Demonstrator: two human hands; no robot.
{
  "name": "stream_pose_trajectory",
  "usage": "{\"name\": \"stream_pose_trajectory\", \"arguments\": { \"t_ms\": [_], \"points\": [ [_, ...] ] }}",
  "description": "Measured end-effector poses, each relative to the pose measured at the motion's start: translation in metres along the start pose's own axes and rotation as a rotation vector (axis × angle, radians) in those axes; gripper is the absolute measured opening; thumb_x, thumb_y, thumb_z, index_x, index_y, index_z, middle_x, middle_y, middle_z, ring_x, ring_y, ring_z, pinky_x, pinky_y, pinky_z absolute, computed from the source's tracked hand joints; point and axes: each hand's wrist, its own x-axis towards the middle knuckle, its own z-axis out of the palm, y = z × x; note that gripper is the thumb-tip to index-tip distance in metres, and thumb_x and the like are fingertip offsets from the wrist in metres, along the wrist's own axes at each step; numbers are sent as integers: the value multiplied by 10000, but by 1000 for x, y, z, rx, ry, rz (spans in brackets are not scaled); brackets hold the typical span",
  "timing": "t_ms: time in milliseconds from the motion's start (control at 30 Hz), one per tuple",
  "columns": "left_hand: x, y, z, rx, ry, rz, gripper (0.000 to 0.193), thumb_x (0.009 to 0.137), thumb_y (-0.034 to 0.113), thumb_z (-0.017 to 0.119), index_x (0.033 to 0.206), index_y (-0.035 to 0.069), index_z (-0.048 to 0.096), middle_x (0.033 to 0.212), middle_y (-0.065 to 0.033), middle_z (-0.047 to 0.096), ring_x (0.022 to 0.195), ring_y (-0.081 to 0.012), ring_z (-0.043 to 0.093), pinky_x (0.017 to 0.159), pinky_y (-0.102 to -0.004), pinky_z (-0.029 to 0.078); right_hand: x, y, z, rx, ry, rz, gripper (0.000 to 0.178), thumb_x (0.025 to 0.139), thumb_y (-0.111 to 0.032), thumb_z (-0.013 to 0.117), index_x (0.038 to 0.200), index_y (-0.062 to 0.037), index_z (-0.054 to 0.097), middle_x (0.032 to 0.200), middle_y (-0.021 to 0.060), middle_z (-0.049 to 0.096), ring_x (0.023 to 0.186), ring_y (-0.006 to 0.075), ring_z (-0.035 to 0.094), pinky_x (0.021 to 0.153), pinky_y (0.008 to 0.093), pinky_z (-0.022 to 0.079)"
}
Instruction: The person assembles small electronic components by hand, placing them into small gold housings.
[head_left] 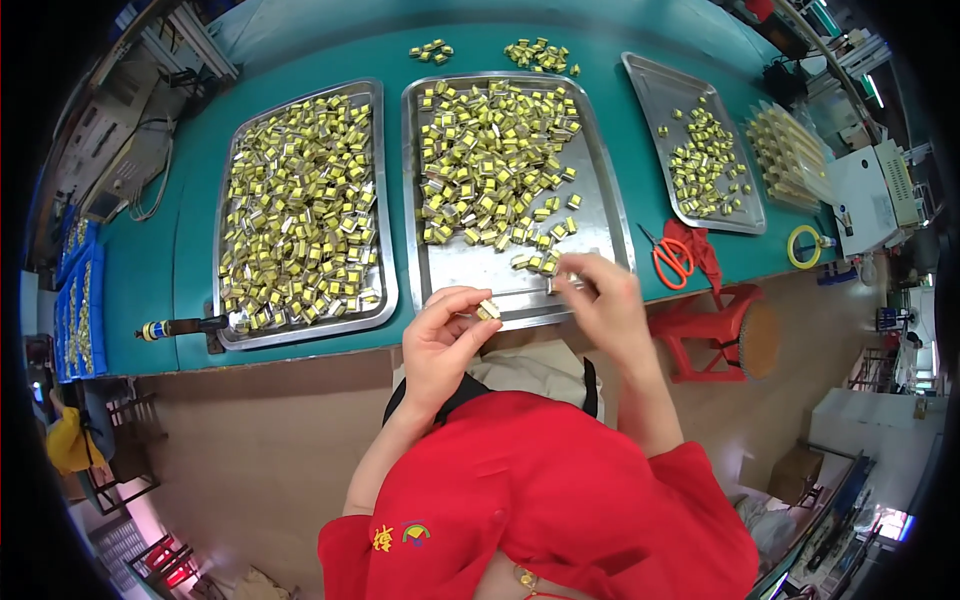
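Between the thumb and fingers of my left hand (445,335) is a small yellow-taped transformer (488,310), held just over the front edge of the middle metal tray (460,280). My right hand (605,300) is at that tray's front right, its fingers bent down beside a few loose transformers (540,262). What its fingertips touch is partly hidden, and I cannot make out whether they grip a piece. A large heap of the same transformers (490,160) covers the tray's left and far parts.
A fuller metal tray (390,290) stands left, a sparser one (745,222) far right. Orange-handled scissors (672,262) and a red cloth (705,262) lie right of the middle tray. Beyond are small piles (540,55). A red stool (715,335) stands below the table's front edge.
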Motion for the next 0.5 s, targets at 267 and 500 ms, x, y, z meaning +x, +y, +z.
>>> {"name": "stream_pose_trajectory", "arguments": {
  "t_ms": [267, 500],
  "points": [
    [-2, -4, -4, -97, -6, 37, 326, 770, -133, 603, 1081, -37, 585, 1110, -94, 516, 910, -115, 538, 778, -216, 455, 12, 15, -4, -448, 35, -34, 347, 705, -130, 744, 989, 10, 602, 814, 137, 606, 706, 247, 597, 625, 335, 471],
    [-2, -4, -9, -46, -73, 88, 334, 788, -147, 568, 1105, -42, 581, 1139, -89, 499, 870, -101, 555, 787, -227, 486, 11, 21, -11, -353, 25, -13, 307, 731, -87, 708, 1002, 17, 607, 786, 134, 602, 651, 211, 570, 601, 304, 459]
  ]
}}
